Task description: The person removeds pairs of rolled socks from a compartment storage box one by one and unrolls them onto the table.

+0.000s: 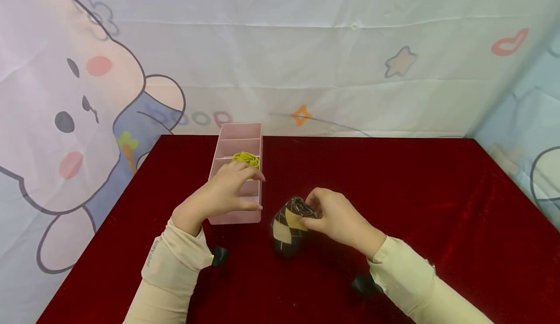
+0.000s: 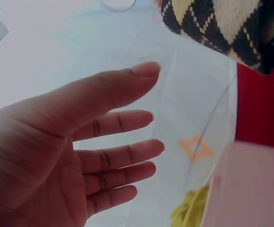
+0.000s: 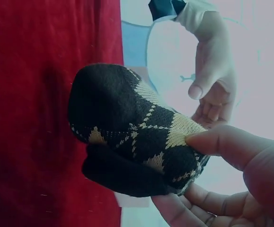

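I looked down on the counter draped in dark red velvet cloth (image 1: 393, 207), backed by a pale cartoon-printed fabric curtain (image 1: 332, 56). Toward its left stood the long pink plastic divided organiser box (image 1: 238, 141), with a crumpled yellow-green bundle of cloth (image 1: 246, 158) lying in one middle compartment. My left hand (image 1: 227, 188) hovered over the box's near compartments, fingers relaxed and spread, grasping nothing. Just right of the box, my right hand (image 1: 339, 217) pinched the rolled black-and-cream argyle knit sock (image 1: 288, 224) between thumb and fingers, lifted off the cloth. In my judgement, doing this well meant keeping the pinch tight so the roll would not unravel, and lining it up squarely over a free near compartment.
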Demonstrator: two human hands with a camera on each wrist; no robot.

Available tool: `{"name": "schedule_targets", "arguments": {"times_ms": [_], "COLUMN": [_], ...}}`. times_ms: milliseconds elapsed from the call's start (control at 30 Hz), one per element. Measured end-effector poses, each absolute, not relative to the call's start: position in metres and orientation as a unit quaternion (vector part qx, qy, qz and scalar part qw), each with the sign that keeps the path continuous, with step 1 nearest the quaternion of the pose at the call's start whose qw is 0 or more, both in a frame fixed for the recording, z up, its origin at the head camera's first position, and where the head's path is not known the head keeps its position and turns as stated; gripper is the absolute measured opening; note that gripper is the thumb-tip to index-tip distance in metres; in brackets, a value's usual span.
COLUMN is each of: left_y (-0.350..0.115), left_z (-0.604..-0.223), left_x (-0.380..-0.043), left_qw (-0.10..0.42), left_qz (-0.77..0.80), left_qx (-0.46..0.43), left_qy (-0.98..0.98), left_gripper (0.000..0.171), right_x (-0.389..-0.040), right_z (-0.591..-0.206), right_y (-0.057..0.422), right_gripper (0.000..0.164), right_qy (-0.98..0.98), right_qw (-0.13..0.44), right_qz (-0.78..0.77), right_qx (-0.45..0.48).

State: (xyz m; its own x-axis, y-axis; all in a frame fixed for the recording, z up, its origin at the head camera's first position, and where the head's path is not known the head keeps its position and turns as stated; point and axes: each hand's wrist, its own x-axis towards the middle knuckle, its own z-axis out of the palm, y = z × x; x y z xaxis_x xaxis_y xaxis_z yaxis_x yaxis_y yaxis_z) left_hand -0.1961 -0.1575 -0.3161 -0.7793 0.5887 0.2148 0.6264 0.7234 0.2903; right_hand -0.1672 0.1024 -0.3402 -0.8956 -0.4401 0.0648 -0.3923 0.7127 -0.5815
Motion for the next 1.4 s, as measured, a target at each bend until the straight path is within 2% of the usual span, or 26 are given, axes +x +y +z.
{"name": "schedule_targets", "arguments": {"times_ms": [500, 733, 867, 933, 1000, 1167, 1267, 1400], "left_y": [-0.1, -0.083, -0.08, -0.079, -0.078, -0.078, -0.078, -0.078], "left_z": [-0.335, -0.352, -0.364, -0.37, -0.374, -0.384, -0.388, -0.391], "left_x": [-0.168, -0.16, -0.161, -0.162, -0.163, -0.165, -0.165, -0.166], "left_qw": [0.058, 0.054, 0.072, 0.091, 0.111, 0.156, 0.181, 0.209], "left_qz": [-0.098, -0.03, -0.025, -0.029, -0.031, -0.027, -0.031, -0.056], "left_qx": [-0.471, -0.476, -0.474, -0.474, -0.47, -0.451, -0.437, -0.42], "left_qy": [-0.875, -0.877, -0.877, -0.875, -0.875, -0.878, -0.881, -0.881], "left_gripper": [0.032, 0.036, 0.037, 0.04, 0.041, 0.039, 0.038, 0.037], "right_x": [-0.16, -0.162, -0.161, -0.161, -0.161, -0.163, -0.166, -0.171], "right_z": [-0.372, -0.375, -0.375, -0.376, -0.377, -0.384, -0.386, -0.387], "right_y": [0.135, 0.144, 0.148, 0.148, 0.147, 0.145, 0.146, 0.147], "right_gripper": [0.03, 0.032, 0.035, 0.037, 0.035, 0.024, 0.023, 0.03], "right_qy": [0.931, 0.942, 0.955, 0.965, 0.968, 0.925, 0.895, 0.887], "right_qw": [0.058, 0.077, 0.082, 0.054, -0.003, -0.15, -0.177, -0.177], "right_qz": [-0.324, -0.286, -0.247, -0.214, -0.182, -0.138, -0.119, -0.096], "right_qx": [-0.159, -0.154, -0.141, -0.144, -0.171, -0.32, -0.393, -0.415]}}
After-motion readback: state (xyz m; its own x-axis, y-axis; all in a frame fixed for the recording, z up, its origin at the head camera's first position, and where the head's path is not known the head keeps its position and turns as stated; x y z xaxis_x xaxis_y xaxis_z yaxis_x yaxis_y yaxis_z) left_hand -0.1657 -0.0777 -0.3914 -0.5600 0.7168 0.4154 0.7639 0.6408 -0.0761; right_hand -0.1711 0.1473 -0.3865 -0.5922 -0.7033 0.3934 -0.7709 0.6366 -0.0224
